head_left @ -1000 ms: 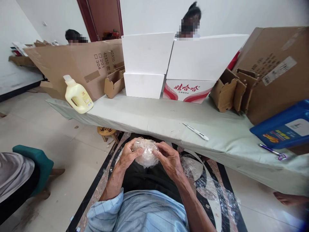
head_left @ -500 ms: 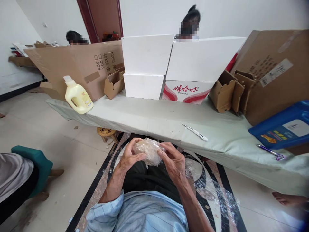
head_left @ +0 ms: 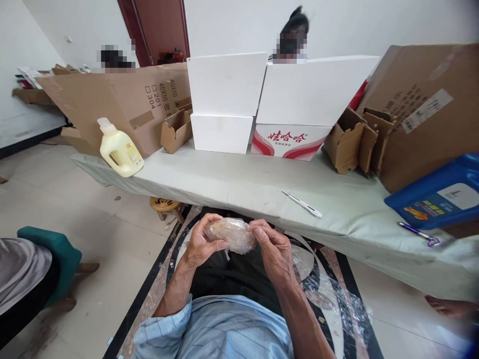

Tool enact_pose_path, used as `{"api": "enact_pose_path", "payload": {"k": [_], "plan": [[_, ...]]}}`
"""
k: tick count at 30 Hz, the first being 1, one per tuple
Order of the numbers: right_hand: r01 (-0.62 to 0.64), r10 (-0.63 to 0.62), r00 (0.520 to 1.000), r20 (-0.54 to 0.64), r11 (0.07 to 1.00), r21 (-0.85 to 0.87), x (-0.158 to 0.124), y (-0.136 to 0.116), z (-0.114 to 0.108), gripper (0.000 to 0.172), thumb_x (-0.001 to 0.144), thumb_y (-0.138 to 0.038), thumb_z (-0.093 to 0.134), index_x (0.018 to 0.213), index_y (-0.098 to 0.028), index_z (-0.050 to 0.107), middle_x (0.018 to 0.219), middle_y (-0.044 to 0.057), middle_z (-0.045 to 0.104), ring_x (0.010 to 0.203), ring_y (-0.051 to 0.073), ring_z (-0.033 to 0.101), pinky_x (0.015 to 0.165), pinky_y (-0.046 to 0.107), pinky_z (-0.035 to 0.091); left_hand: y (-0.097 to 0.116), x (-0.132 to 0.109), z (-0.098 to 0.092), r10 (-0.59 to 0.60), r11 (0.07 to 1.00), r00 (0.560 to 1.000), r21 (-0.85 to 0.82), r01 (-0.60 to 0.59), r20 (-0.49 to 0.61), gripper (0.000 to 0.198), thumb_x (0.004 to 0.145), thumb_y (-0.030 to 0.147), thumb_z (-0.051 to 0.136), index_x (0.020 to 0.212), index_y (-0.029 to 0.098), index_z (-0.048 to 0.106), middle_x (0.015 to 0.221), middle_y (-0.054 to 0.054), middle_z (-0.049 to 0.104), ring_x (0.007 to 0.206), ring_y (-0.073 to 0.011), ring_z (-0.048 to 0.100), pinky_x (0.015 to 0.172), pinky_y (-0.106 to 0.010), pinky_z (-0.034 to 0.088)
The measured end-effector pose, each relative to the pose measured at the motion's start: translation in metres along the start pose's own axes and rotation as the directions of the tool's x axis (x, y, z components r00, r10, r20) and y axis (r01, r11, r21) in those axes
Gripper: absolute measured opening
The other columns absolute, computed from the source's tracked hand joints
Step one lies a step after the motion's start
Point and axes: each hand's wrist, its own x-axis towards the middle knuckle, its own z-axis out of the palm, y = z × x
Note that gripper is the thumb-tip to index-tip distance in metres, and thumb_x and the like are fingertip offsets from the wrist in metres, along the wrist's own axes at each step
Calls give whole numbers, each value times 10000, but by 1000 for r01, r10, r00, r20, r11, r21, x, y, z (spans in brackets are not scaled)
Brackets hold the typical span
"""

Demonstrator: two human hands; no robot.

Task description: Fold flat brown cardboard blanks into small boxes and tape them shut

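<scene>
White wall [head_left: 232, 27], pale tiled floor [head_left: 123, 219]

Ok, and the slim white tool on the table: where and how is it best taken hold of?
Probably by its wider handle, pinched across from above with the right hand: it lies flat on the table, handle end toward the person's right, thin tip pointing away to the left.

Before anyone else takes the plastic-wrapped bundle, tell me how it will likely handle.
The plastic-wrapped bundle may be slippery, given its glossy surface. Its crinkled outside will probably give a little when squeezed. Its rounded outline suggests it could rock if pushed.
</scene>
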Motion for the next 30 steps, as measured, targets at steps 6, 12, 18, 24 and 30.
{"api": "enact_pose_path", "payload": {"k": [6,12,18,24,30], "plan": [[-107,114,991,-68,989,106,4,-1,6,345,852,-505,891,982,-253,695,911,30,666,777,184,568,657,279,465,5,-1,2,-5,1000,998,-11,5,61,609,646,363,1034,1140,210,712,1145,-71,776,980,-223,706,872,-297,560],[164,-198,971,-131,958,-235,0,-13,10,228,969,-419,776,812,-255,748,863,43,656,775,207,587,680,326,479,5,-2,5,4,1000,999,-12,-4,42,610,651,381,1032,1141,216,708,1200,-85,782,1048,-258,725,933,-341,570],[106,-119,991,-53,974,-202,2,-18,8,309,967,-462,769,755,-240,737,801,39,635,716,196,550,640,322,443,6,-2,5,38,999,998,-9,-37,55,595,672,373,1024,1151,224,705,1201,-78,787,1043,-256,741,899,-328,576],[-142,143,990,13,989,-28,3,-16,0,410,880,-640,826,939,-236,799,884,48,690,746,197,559,661,304,476,7,-2,3,49,998,995,-32,-46,84,605,672,385,1032,1152,224,702,1200,-86,795,1043,-264,752,860,-320,583],[-109,107,990,97,994,12,5,-14,-4,443,905,-647,803,775,-227,743,861,49,627,785,202,527,687,306,452,8,-1,0,36,998,992,-56,-29,123,611,663,388,1046,1146,219,713,1205,-95,796,1068,-269,747,892,-324,576]]}}
